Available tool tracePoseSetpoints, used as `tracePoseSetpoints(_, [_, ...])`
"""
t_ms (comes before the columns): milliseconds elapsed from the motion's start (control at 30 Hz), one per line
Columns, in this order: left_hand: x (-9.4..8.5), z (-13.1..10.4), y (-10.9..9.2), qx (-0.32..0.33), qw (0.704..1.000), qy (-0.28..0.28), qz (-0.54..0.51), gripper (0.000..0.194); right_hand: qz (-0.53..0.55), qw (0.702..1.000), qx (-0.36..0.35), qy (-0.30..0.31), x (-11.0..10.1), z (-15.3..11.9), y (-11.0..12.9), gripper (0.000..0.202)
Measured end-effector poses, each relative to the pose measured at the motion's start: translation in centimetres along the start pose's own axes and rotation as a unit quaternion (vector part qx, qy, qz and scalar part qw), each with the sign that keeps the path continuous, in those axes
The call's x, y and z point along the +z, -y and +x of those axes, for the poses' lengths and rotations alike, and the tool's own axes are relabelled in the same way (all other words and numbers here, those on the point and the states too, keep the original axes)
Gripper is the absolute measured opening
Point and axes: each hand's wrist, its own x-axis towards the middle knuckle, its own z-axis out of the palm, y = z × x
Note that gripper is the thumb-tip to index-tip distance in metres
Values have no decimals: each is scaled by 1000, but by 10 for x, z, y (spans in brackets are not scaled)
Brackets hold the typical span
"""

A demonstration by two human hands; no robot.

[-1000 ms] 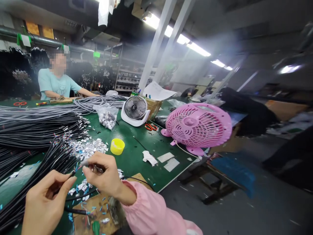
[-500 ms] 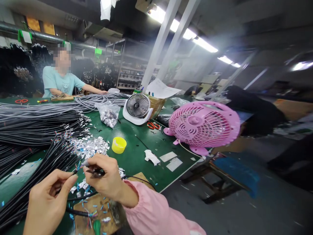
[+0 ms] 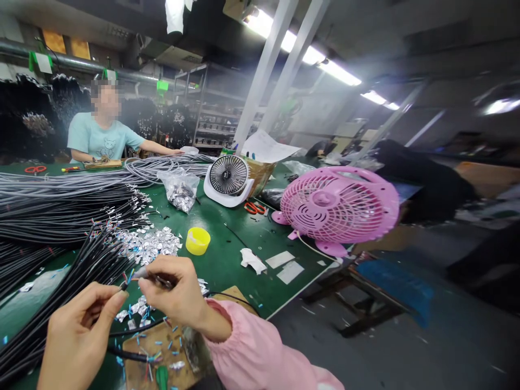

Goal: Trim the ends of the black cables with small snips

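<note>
Head view: a green work surface [image 3: 221,252] with a yellow ring [image 3: 197,241] standing on it
Left hand: nearer the wearer than the yellow ring and to its left; thumb and forefinger [image 3: 83,330] pinched on a black cable [image 3: 123,286] just behind its stripped end
Right hand: nearer than the yellow ring and slightly left of it; fingers [image 3: 174,287] curled around a dark tool [image 3: 164,281], mostly hidden, its kind unclear, with the fingertips at the coloured wires [image 3: 130,275]
Hands: close together, the cable's stripped end between them
Coloured wires: fanned from the cable end, left of the yellow ring and nearer than it
Foil scraps: a silvery heap [image 3: 152,245] just left of the yellow ring
Black cable bundles: long rows [image 3: 60,216] farther left of the yellow ring, beyond the foil scraps
Wooden board: nearer than the yellow ring [image 3: 136,374], a green handle [image 3: 161,376] and wire bits on it
Plastic bag: clear, filled [image 3: 181,190], beyond the yellow ring
White fan: beyond the yellow ring, to its right [image 3: 228,176]
Pink fan: well right of the yellow ring [image 3: 325,200]
Orange-handled scissors: right of the yellow ring and beyond it [image 3: 254,208], between the fans
Co-worker: in a light blue shirt [image 3: 103,142], far beyond the yellow ring, to its left
</note>
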Motion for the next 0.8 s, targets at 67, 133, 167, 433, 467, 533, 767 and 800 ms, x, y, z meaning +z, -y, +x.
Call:
tracePoseSetpoints(67, [-1, -1, 1, -3, 1000, 14, 7, 34, 6, 1000, 13, 1, 0, 0, 0, 20])
tracePoseSetpoints(133, [-2, -3, 2, 1, 999, 30, 16, 32, 31, 998, 53, 9, -2, 1, 0, 22])
tracePoseSetpoints(167, [-3, -3, 2, 7, 999, 36, 19, 32, 56, 995, 85, 22, -3, 2, 0, 22])
tracePoseSetpoints(433, [-2, 2, -3, 71, 996, 37, 28, 24, 222, 914, 288, 181, -10, 5, -7, 27])
tracePoseSetpoints(467, [-1, 2, -5, 72, 996, 39, 30, 26, 224, 915, 285, 177, -10, 6, -7, 30])
tracePoseSetpoints(533, [0, 4, -7, 73, 996, 43, 35, 29, 225, 923, 265, 165, -9, 6, -6, 31])
tracePoseSetpoints(767, [-4, 4, 3, 47, 998, 36, 15, 40, 174, 954, 219, 108, -6, 3, -4, 16])
tracePoseSetpoints(800, [-4, 3, 5, 36, 999, 35, 10, 41, 159, 959, 203, 122, -6, 3, -4, 14])
